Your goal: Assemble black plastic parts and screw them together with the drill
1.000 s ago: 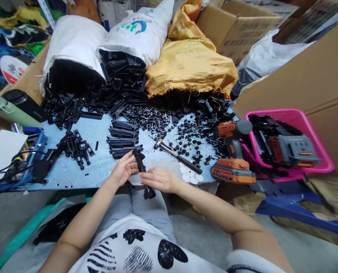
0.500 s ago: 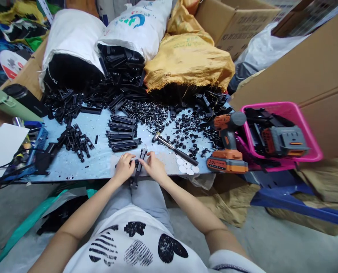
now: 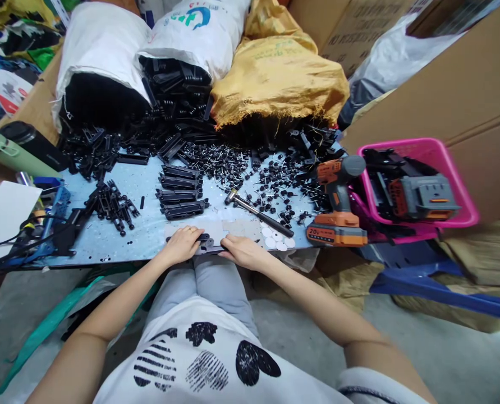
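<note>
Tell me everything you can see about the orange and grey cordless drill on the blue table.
The orange and grey cordless drill stands upright on its flat battery base, which carries a label starting with "20". Its body looks like plastic: orange housing, dark handle, grey front end pointing right toward the pink plastic basket. It stands at the right edge of the light blue table, with small black parts close around it. Neither hand touches it.

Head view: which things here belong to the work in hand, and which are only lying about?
In the work:
- left hand and right hand, both on the black plastic part at the table edge
- stacked black parts

Lying about:
- hammer
- orange drill
- pink basket
- green bottle
- yellow sack
</note>
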Motion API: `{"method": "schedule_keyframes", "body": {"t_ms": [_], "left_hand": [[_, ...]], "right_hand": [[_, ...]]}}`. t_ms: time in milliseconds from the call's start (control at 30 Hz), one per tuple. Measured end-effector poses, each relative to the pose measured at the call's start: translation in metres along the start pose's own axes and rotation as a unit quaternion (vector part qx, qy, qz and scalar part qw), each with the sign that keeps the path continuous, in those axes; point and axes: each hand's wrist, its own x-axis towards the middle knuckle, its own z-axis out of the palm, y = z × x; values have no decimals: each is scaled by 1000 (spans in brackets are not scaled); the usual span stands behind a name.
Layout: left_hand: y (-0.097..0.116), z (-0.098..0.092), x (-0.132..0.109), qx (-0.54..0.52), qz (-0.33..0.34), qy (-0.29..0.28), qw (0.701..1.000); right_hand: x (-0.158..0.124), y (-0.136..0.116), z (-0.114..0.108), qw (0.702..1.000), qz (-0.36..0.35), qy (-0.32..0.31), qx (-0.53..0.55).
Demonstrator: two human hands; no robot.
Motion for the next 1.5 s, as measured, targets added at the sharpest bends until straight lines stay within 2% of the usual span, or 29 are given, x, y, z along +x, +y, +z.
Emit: {"method": "schedule_keyframes", "body": {"t_ms": [67, 167, 433, 700, 800, 900, 967, 1033, 1067, 1133, 1233, 1300, 1333, 1400, 1500], "left_hand": [[7, -5, 5, -2, 0, -25, 1000], [16, -8, 9, 2, -2, -33, 999], [13, -8, 0, -34, -6, 12, 999], [7, 7, -5, -44, 42, 110, 992], [4, 10, -10, -49, 54, 125, 989], [8, 8, -9, -39, 31, 105, 993], [16, 3, 4, -23, 31, 78, 996], [24, -4, 35, -1, 43, 76, 996], [26, -8, 56, 11, 47, 84, 995], [25, -16, 107, 31, 10, 94, 995], [11, -22, 178, 30, 3, 22, 999], [2, -21, 206, 17, 6, -5, 1000], [-1, -20, 212, 12, 4, -5, 1000], [-2, -20, 210, 9, -8, 14, 1000], [1, -27, 175, -2, -27, 67, 997]], "right_hand": [[6, -1, 8, 998, -24, -13, -56], [13, -4, 16, 996, -9, -7, -93], [6, -21, 1, 992, 6, 31, -124], [3, -37, -8, 987, 35, 48, -148], [5, -34, -13, 986, 9, 64, -153], [9, -18, -12, 986, -16, 78, -146], [10, -1, -5, 987, -25, 91, -133], [10, 16, 7, 987, -28, 111, -113], [8, 22, 14, 987, -26, 122, -102], [3, 30, 26, 988, -19, 133, -81], [-6, 36, 32, 990, -8, 126, -56], [-6, 47, 24, 989, 22, 140, -39], [-4, 56, 17, 985, 55, 158, -32], [6, 80, -1, 967, 151, 202, -28], [31, 119, -22, 941, 261, 211, -34]]}}
